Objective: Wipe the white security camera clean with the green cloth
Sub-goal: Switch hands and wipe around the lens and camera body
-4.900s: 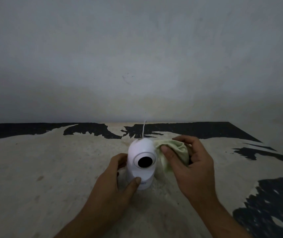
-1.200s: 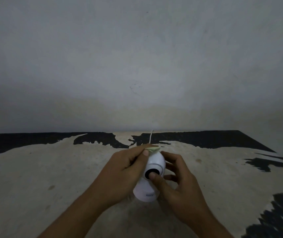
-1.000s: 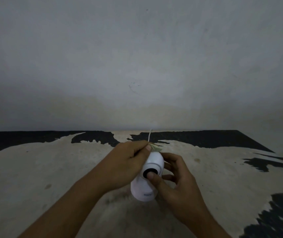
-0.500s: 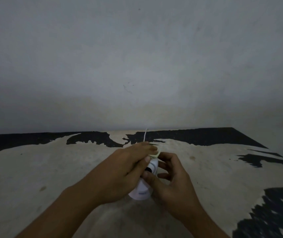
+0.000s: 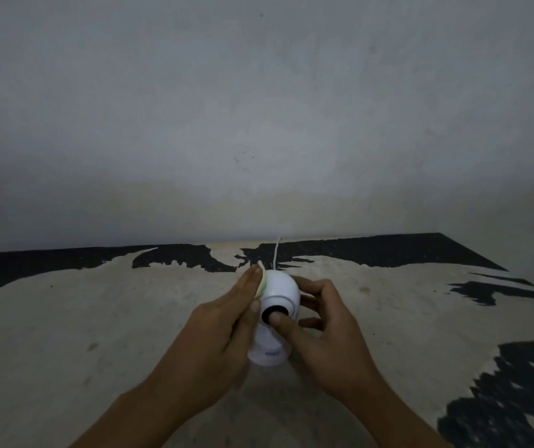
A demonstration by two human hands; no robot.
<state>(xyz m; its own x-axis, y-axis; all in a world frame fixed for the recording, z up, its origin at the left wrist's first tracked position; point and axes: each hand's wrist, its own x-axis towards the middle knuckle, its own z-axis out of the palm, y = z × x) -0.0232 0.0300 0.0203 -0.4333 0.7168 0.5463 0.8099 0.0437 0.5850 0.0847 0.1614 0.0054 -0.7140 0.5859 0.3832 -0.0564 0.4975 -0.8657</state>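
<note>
The white security camera point(image 5: 279, 287) stands upright on the worn table point(image 5: 97, 318), its dark lens facing me. My left hand point(image 5: 220, 337) presses the pale green cloth point(image 5: 261, 279) against the camera's upper left side; only a thin edge of cloth shows past my fingers. My right hand point(image 5: 327, 334) grips the camera from the right, with the thumb tip resting on the lens. A thin white cable point(image 5: 277, 252) rises from behind the camera's head toward the wall.
The table has a beige top with black peeled patches along the back edge and at the right point(image 5: 501, 415). A plain grey wall point(image 5: 259, 124) stands directly behind it. The scene is dimly lit.
My left hand with the cloth has slid from the top of the camera's head down to its left side, uncovering the dome. My right hand keeps its hold, thumb still on the lens.
</note>
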